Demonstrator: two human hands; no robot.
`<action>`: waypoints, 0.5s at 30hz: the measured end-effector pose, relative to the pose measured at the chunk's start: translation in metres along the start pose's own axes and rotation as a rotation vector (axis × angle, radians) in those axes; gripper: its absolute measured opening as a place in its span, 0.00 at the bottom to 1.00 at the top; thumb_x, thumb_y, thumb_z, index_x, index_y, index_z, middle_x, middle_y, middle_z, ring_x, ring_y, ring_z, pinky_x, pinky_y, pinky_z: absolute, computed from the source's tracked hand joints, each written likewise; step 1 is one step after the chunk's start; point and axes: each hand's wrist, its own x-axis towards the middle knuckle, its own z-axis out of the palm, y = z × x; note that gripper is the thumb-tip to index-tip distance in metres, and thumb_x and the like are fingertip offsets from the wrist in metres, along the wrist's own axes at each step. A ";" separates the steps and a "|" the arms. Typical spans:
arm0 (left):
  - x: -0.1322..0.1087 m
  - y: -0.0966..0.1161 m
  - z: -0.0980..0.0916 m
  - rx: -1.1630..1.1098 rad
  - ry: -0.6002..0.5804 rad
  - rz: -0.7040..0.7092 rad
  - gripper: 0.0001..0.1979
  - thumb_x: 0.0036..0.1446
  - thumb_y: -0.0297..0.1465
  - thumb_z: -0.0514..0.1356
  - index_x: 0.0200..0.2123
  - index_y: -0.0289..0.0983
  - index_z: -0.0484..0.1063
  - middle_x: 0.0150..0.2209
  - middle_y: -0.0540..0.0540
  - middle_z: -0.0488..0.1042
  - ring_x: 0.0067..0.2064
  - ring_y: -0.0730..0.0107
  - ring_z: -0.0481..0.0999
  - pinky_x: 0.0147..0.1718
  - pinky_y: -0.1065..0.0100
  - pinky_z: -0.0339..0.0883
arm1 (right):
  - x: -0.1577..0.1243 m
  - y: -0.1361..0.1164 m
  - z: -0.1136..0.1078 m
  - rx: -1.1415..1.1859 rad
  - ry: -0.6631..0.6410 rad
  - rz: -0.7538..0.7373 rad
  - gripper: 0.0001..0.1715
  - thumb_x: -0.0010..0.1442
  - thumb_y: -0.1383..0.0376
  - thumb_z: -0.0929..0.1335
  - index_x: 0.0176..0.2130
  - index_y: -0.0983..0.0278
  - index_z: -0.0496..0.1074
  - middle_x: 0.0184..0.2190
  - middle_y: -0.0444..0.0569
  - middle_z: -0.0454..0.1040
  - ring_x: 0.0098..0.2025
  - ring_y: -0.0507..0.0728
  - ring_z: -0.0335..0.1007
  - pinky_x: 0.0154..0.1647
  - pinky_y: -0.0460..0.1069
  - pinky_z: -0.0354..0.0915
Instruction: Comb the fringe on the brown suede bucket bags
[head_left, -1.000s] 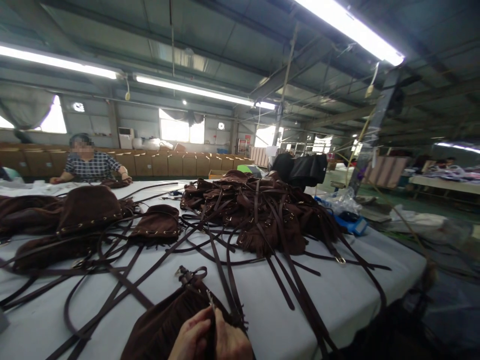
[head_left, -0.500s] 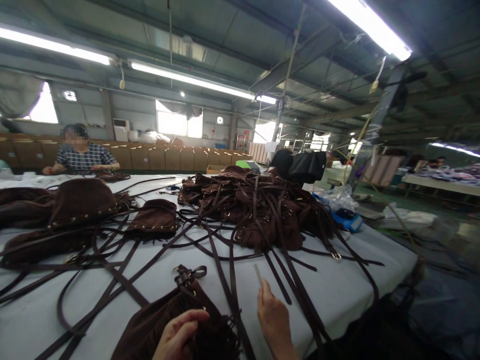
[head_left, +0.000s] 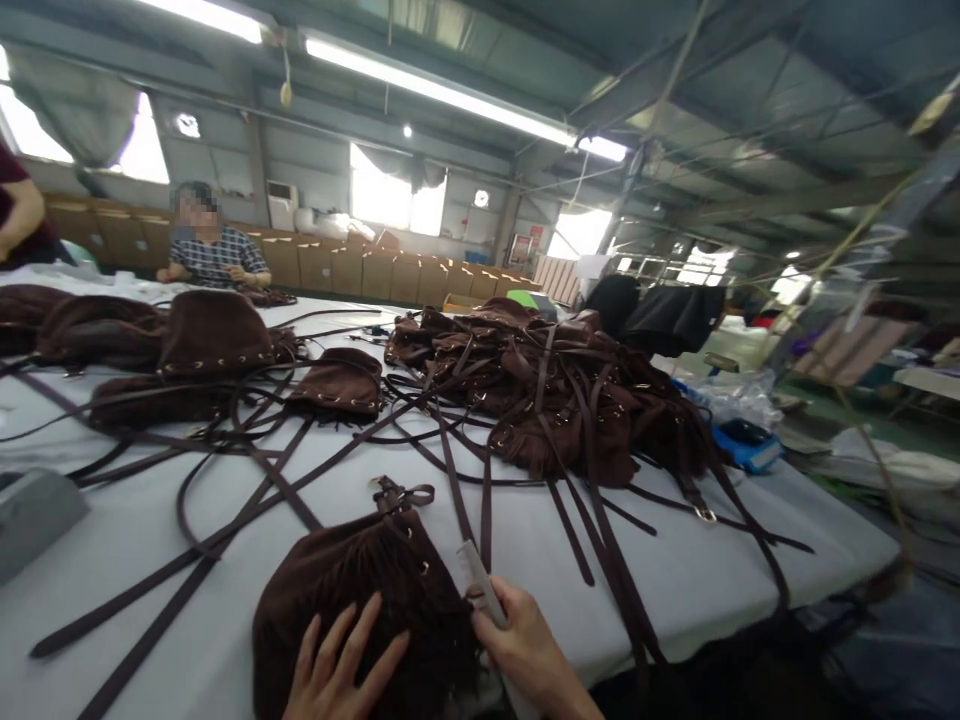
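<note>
- A bare left hand point(head_left: 341, 660) presses down on a dark-brown, suede-like fringed bag point(head_left: 375, 560), its grip released and its fingers spread across the front.
- A bare right hand point(head_left: 525, 640) grasps a long, flat, pale-grey comb point(head_left: 480, 580), its grip closed around the middle; the toothed end points up and away at the bag's right edge. Whether the teeth touch the fringe cannot be told.
- The bag lies at the near edge of a broad, white-covered surface point(head_left: 712, 570), a small buckled strap loop point(head_left: 394, 495) at its far end and gold-coloured eyelets along its right side.
- Beyond it rises a large heap of matching dark-brown bags point(head_left: 570, 420), long flat straps trailing toward the hands; a gold-coloured buckle point(head_left: 705, 515) glints at right.
- A single brown bag with a row of eyelets point(head_left: 341, 385) sits left of the heap, near more dark-brown bags point(head_left: 217, 330) at far left.
- A grey, block-shaped object point(head_left: 37, 520) stands at the left edge; a bright-blue item point(head_left: 750, 450) rests at the right, beside crumpled clear plastic point(head_left: 739, 400).
- Across the surface, a person in a checked shirt point(head_left: 217, 260) sits before a row of brown cardboard cartons point(head_left: 375, 270).
</note>
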 end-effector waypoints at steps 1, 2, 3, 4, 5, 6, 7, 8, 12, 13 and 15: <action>0.003 -0.006 -0.001 -0.002 -0.025 0.019 0.33 0.52 0.38 0.66 0.61 0.55 0.61 0.64 0.42 0.60 0.61 0.47 0.61 0.63 0.40 0.41 | 0.001 0.000 0.001 0.045 -0.019 0.025 0.08 0.52 0.66 0.63 0.34 0.64 0.69 0.21 0.38 0.63 0.20 0.49 0.57 0.20 0.43 0.57; 0.008 -0.015 -0.001 -0.017 -0.049 0.032 0.35 0.52 0.37 0.66 0.62 0.54 0.60 0.66 0.42 0.56 0.62 0.46 0.59 0.63 0.40 0.40 | 0.003 0.000 0.003 0.092 -0.044 0.055 0.10 0.52 0.64 0.64 0.36 0.65 0.69 0.22 0.38 0.63 0.20 0.49 0.57 0.19 0.44 0.58; 0.014 -0.025 -0.002 -0.039 -0.075 0.043 0.36 0.51 0.37 0.67 0.62 0.55 0.59 0.67 0.43 0.53 0.63 0.46 0.57 0.63 0.40 0.40 | 0.006 0.000 0.006 0.132 -0.071 0.085 0.11 0.52 0.62 0.65 0.36 0.65 0.69 0.22 0.38 0.64 0.19 0.49 0.56 0.19 0.44 0.58; 0.021 -0.036 -0.002 -0.066 -0.096 0.060 0.36 0.51 0.36 0.67 0.62 0.55 0.59 0.68 0.44 0.51 0.64 0.47 0.55 0.63 0.40 0.40 | 0.010 0.000 0.010 0.152 -0.097 0.110 0.13 0.51 0.60 0.66 0.35 0.65 0.69 0.21 0.38 0.64 0.18 0.49 0.56 0.18 0.44 0.58; 0.028 -0.049 -0.002 -0.092 -0.122 0.071 0.35 0.52 0.35 0.67 0.62 0.56 0.59 0.68 0.45 0.50 0.64 0.47 0.54 0.63 0.40 0.41 | 0.014 -0.001 0.016 0.147 -0.113 0.126 0.14 0.50 0.57 0.68 0.33 0.66 0.70 0.20 0.39 0.64 0.17 0.49 0.56 0.17 0.45 0.58; 0.035 -0.061 -0.001 -0.115 -0.154 0.070 0.35 0.52 0.34 0.67 0.61 0.57 0.60 0.68 0.46 0.50 0.65 0.48 0.54 0.63 0.40 0.42 | 0.018 -0.002 0.022 0.124 -0.113 0.134 0.16 0.49 0.55 0.69 0.30 0.65 0.70 0.19 0.39 0.63 0.16 0.49 0.56 0.17 0.46 0.58; 0.042 -0.074 -0.001 -0.134 -0.189 0.052 0.33 0.53 0.33 0.66 0.60 0.57 0.61 0.68 0.47 0.51 0.65 0.49 0.53 0.63 0.40 0.43 | 0.022 -0.003 0.030 0.091 -0.089 0.134 0.17 0.50 0.53 0.69 0.29 0.65 0.69 0.17 0.39 0.63 0.16 0.50 0.56 0.17 0.46 0.58; 0.049 -0.085 -0.001 -0.147 -0.231 0.018 0.32 0.54 0.31 0.66 0.60 0.57 0.62 0.68 0.47 0.52 0.65 0.49 0.53 0.63 0.41 0.44 | 0.025 -0.003 0.037 0.055 -0.042 0.127 0.18 0.52 0.51 0.68 0.28 0.64 0.68 0.17 0.41 0.64 0.16 0.52 0.58 0.17 0.47 0.59; 0.066 -0.112 -0.007 -0.196 -0.301 -0.179 0.28 0.56 0.24 0.60 0.56 0.58 0.67 0.65 0.47 0.58 0.64 0.49 0.55 0.61 0.39 0.47 | 0.029 -0.005 0.059 -0.170 0.250 -0.007 0.18 0.61 0.51 0.62 0.30 0.61 0.67 0.26 0.50 0.71 0.29 0.60 0.71 0.30 0.51 0.65; 0.068 -0.112 -0.011 -0.221 -0.267 -0.237 0.26 0.57 0.24 0.59 0.55 0.57 0.69 0.65 0.47 0.58 0.64 0.49 0.55 0.60 0.39 0.47 | 0.028 -0.004 0.063 -0.260 0.318 -0.081 0.18 0.63 0.51 0.61 0.30 0.60 0.68 0.27 0.50 0.72 0.30 0.60 0.72 0.31 0.51 0.65; 0.071 -0.104 -0.020 -0.315 -0.146 -0.379 0.19 0.59 0.26 0.56 0.51 0.51 0.73 0.62 0.45 0.62 0.62 0.50 0.59 0.60 0.43 0.51 | 0.026 0.002 0.070 -0.425 0.409 -0.258 0.20 0.66 0.52 0.59 0.30 0.59 0.69 0.26 0.50 0.73 0.30 0.60 0.74 0.30 0.50 0.66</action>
